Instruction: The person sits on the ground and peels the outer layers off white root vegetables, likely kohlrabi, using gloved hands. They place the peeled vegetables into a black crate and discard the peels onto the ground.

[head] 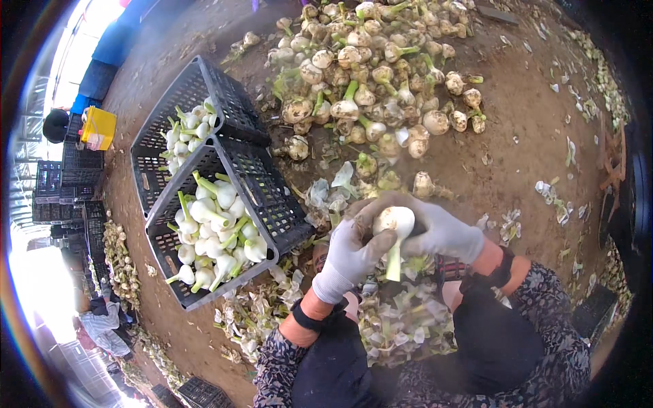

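Observation:
A garlic bulb with a short green stem (pixel 395 224) is held between my two gloved hands, its stem pointing down towards me and some soil on its top. My left hand (pixel 357 250), in a soiled white glove, has its fingers and thumb on the bulb's left side. On the right side, my right hand (pixel 433 229) in a matching glove curls around the bulb, its fingertips partly hidden. Unpeeled, soil-covered garlic bulbs (pixel 357 92) lie in a heap beyond my hands. To the left, clean white garlic bulbs (pixel 214 229) fill part of a black plastic crate (pixel 265 188).
Another black crate (pixel 229 97) with clean garlic adjoins the first. Peeled skins (pixel 408 326) litter the ground between my legs. Stacked crates (pixel 81 163), a yellow bucket (pixel 98 127) and a co-worker (pixel 104 326) are at the far left. A flat bar (pixel 497 15) lies beyond the heap.

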A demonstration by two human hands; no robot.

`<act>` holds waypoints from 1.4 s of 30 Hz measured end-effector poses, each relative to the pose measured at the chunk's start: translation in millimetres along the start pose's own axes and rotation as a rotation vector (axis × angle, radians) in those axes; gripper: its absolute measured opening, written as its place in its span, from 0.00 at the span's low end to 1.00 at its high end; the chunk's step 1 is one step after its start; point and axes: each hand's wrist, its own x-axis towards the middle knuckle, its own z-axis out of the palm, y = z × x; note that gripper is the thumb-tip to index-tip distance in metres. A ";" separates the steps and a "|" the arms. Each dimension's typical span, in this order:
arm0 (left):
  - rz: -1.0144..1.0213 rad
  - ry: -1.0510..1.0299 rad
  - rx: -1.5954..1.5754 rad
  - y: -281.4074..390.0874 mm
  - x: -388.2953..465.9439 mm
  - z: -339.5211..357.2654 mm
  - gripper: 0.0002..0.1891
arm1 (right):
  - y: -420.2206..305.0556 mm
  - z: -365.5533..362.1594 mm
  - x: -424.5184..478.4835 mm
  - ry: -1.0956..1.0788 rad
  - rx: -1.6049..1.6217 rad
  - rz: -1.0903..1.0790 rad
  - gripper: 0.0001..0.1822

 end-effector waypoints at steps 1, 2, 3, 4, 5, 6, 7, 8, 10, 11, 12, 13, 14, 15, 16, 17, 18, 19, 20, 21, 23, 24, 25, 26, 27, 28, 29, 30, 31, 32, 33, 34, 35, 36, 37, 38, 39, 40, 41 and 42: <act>0.090 0.048 0.210 6.7 2.4 0.1 0.21 | -0.8 1.1 -0.4 0.056 0.049 0.051 0.43; 0.200 0.179 0.454 16.5 5.5 1.7 0.18 | 4.6 0.3 1.6 0.142 -0.037 0.002 0.39; 0.167 0.171 0.416 14.9 3.8 0.2 0.17 | 3.9 0.2 1.5 0.154 -0.064 0.015 0.38; 0.134 0.162 0.379 12.2 0.9 -2.3 0.17 | 2.2 -0.1 0.6 0.167 -0.092 0.029 0.37; 0.102 0.153 0.341 10.6 -0.6 -4.0 0.16 | 1.2 -0.4 0.1 0.181 -0.119 0.043 0.35; 0.205 0.207 0.345 10.0 0.9 -2.0 0.14 | 1.5 -1.3 -0.6 0.190 -0.154 0.025 0.35; 0.196 0.194 0.384 11.5 0.5 -1.4 0.13 | 2.1 -2.3 -1.1 0.199 -0.189 0.007 0.34; 0.186 0.180 0.422 14.1 -0.4 -0.7 0.13 | 2.4 -3.0 -1.6 0.209 -0.224 -0.010 0.34; 0.181 0.187 0.456 13.7 -1.8 -2.8 0.12 | -9.7 -0.6 0.0 0.194 -0.384 -0.037 0.34; 0.188 0.203 0.446 9.7 -0.3 -3.7 0.11 | -13.4 0.4 1.2 0.185 -0.463 -0.051 0.34; 0.201 0.213 0.433 6.0 1.9 -3.8 0.11 | -12.2 -0.2 1.3 0.183 -0.422 -0.055 0.34; 0.202 0.243 0.434 2.7 3.0 -3.1 0.10 | -8.9 -1.3 1.2 0.181 -0.380 -0.058 0.34; 0.203 0.274 0.435 -0.8 4.1 -1.7 0.09 | -6.2 -1.4 1.6 0.178 -0.338 -0.061 0.35; 0.202 0.308 0.440 -5.2 4.6 -0.7 0.08 | -3.6 0.0 2.8 0.177 -0.323 -0.087 0.35; 0.091 0.364 0.246 -11.8 5.1 -0.2 0.07 | -1.1 2.1 4.0 0.175 -0.307 -0.112 0.36; -0.020 0.417 0.051 -19.3 5.4 0.1 0.06 | 0.0 3.6 5.7 0.173 -0.291 -0.137 0.36; -0.130 0.462 -0.146 -23.3 6.0 -0.3 0.05 | -1.4 4.6 7.1 0.162 -0.247 -0.125 0.37; -0.142 0.464 -0.152 -24.0 5.7 -2.1 0.04 | -3.9 5.9 8.1 0.151 -0.203 -0.113 0.37; -0.154 0.465 -0.157 -24.5 4.5 -4.5 0.04 | -5.3 6.7 9.1 0.140 -0.160 -0.101 0.38; -0.164 0.466 -0.161 -24.6 4.3 -6.0 0.03 | -4.9 6.8 9.8 0.144 -0.126 -0.091 0.38; -0.314 0.412 -0.255 -21.3 4.5 -8.0 0.06 | -1.9 6.4 10.3 0.153 -0.060 -0.070 0.38; -0.407 0.377 -0.301 -20.2 4.0 -11.9 0.08 | -0.7 4.1 11.5 0.152 -0.141 -0.133 0.38; -0.500 0.340 -0.348 -19.8 3.5 -13.9 0.10 | 0.8 1.0 12.2 0.151 -0.222 -0.195 0.37; -0.521 0.304 -0.517 -23.5 2.8 -12.5 0.12 | 1.5 -1.1 13.1 0.151 -0.303 -0.258 0.37; -0.536 0.261 -0.693 -27.9 3.5 -8.5 0.14 | 0.1 -0.5 12.6 0.178 -0.268 -0.239 0.36; -0.549 0.214 -0.868 -29.7 4.1 -5.4 0.16 | -0.9 2.1 11.8 0.204 -0.234 -0.221 0.35; -0.559 0.105 -0.891 -28.7 2.8 -3.6 0.18 | -2.2 2.7 11.4 0.231 -0.199 -0.204 0.34; -0.571 -0.008 -0.908 -18.2 3.2 -3.3 0.19 | -2.2 0.3 11.5 0.242 -0.294 -0.258 0.34; -0.581 -0.122 -0.922 -12.2 2.9 -4.1 0.20 | -0.9 -2.7 12.3 0.252 -0.388 -0.313 0.34; -0.629 -0.232 -0.976 -20.4 -5.5 -8.4 0.19 | -0.9 -5.1 12.5 0.261 -0.483 -0.368 0.34; -0.602 -0.212 -0.867 -24.0 -5.8 -10.3 0.19 | -0.4 -3.5 12.8 0.269 -0.377 -0.318 0.35; -0.575 -0.192 -0.759 -26.2 -6.0 -11.5 0.19 | 0.4 -0.6 12.5 0.276 -0.271 -0.269 0.35; -0.548 -0.171 -0.650 -26.7 -6.0 -11.9 0.19 | 0.8 0.8 12.5 0.283 -0.165 -0.219 0.35; -0.531 -0.127 -0.557 -27.1 -6.0 -10.4 0.19 | 3.9 -2.9 12.6 0.281 -0.110 -0.217 0.36; -0.513 -0.085 -0.463 -26.9 -5.8 -8.7 0.19 | 7.6 -9.5 13.8 0.281 -0.055 -0.216 0.37; -0.493 -0.043 -0.370 -26.6 -5.6 -6.9 0.18 | 8.9 -14.9 14.8 0.281 0.000 -0.216 0.37; -0.474 -0.001 -0.278 -26.1 -5.5 -5.4 0.18 | 4.0 -16.1 16.0 0.293 -0.174 -0.239 0.37; -0.383 0.061 -0.029 -30.7 -9.5 -3.8 0.18 | -3.0 -16.1 16.8 0.304 -0.348 -0.260 0.36; -0.316 0.070 0.048 -30.6 -10.5 -2.4 0.17 | -12.5 -14.3 17.9 0.313 -0.523 -0.280 0.35; -0.249 0.080 0.127 -30.7 -11.4 -1.2 0.17 | -26.4 -7.7 19.8 0.330 -0.674 -0.328 0.28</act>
